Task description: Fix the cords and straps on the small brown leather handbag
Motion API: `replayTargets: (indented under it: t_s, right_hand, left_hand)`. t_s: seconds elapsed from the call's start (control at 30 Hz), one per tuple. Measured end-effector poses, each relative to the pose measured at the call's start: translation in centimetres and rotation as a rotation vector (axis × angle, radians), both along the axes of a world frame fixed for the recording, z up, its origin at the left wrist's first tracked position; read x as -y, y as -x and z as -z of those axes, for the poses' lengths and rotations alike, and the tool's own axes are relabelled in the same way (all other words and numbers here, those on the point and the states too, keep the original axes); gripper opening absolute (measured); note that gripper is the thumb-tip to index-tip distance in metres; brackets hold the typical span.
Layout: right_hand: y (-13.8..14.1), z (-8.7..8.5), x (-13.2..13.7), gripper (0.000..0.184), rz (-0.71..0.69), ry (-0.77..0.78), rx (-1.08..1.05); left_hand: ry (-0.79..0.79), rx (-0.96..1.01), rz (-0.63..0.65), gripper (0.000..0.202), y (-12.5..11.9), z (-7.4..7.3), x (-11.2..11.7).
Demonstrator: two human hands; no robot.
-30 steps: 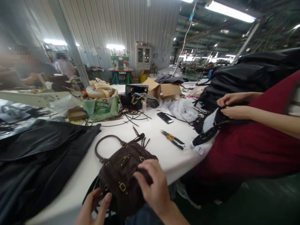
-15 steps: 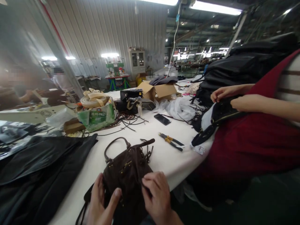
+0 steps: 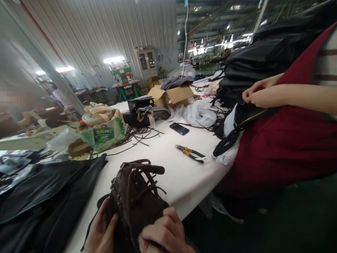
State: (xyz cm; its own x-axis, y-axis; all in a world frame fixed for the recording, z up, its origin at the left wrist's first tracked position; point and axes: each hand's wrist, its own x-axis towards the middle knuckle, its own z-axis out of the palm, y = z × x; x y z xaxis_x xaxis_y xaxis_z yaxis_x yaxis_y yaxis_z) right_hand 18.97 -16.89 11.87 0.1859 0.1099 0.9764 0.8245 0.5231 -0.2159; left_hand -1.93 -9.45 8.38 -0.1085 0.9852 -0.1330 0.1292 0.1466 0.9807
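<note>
A dark brown suede handbag with brass studs and thin straps stands on edge at the near rim of the white table. My left hand presses against its left side with the fingers wrapped on it. My right hand is curled over its lower right corner, gripping the fabric. The bag's handles and a strap end lie over its top.
Black leather sheets cover the table's left. Yellow-handled pliers and a phone lie mid-table. A green box of webbing, cardboard box and black bags stand farther back. A person in red works at the right.
The bag has been turned from lying flat up onto its edge. My hands have slid lower and closer to me, both now clasping it. The view has shifted right.
</note>
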Motion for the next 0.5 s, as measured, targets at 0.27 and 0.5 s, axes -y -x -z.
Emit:
replayTargets:
  t_s: [0.27, 0.5]
  right_hand:
    - [-1.4, 2.5, 2.1, 0.015, -0.142, 0.307, -0.243]
    - [-5.0, 6.6, 4.8, 0.063, -0.392, 0.929, -0.438]
  left_hand:
    - [-0.184, -0.007, 0.01, 0.08, 1.5, -3.7, -0.2]
    - [-0.208, -0.089, 0.036, 0.072, 1.0, 0.2, 2.5]
